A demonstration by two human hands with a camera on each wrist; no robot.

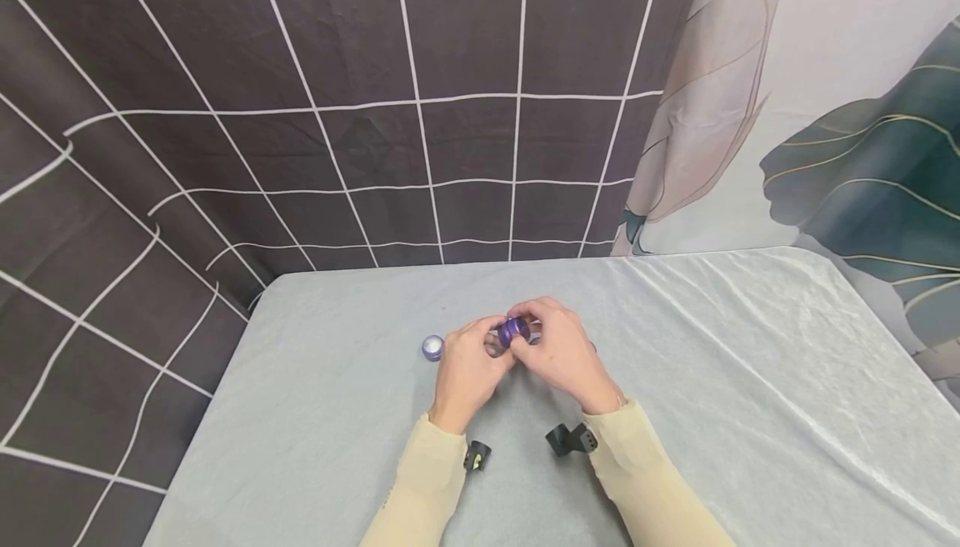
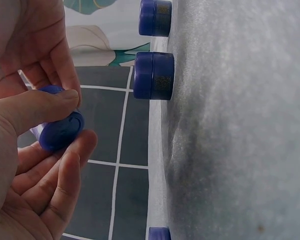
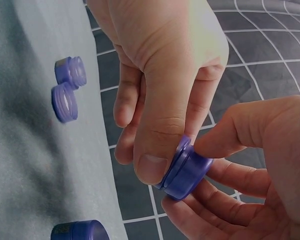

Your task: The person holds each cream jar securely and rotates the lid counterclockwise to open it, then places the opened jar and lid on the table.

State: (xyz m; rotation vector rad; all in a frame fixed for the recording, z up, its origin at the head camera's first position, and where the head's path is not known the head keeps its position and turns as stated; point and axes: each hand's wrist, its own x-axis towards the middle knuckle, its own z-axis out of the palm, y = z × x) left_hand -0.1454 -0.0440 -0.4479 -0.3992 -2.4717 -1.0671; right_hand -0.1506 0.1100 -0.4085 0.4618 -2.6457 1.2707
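Observation:
Both hands meet over the table around one small purple jar (image 1: 513, 331), tilted on its side. My left hand (image 1: 468, 370) pinches its rim, the thumb lying across it in the left wrist view. With thumb and fingertips, my right hand (image 1: 564, 355) grips the body from the other side; in the right wrist view a ridged rim shows next to the left thumb. Fingers hide part of the jar. Just left of the left hand, a purple jar piece with a pale inside (image 1: 432, 348) rests on the table.
In the left wrist view, two lidded purple jars, one nearer (image 2: 154, 76) and one farther (image 2: 155, 17), stand upright on the grey-clothed table (image 1: 315, 414). The right wrist view shows two purple pieces, an upper one (image 3: 70, 71) and a ring-like one (image 3: 65, 102), side by side.

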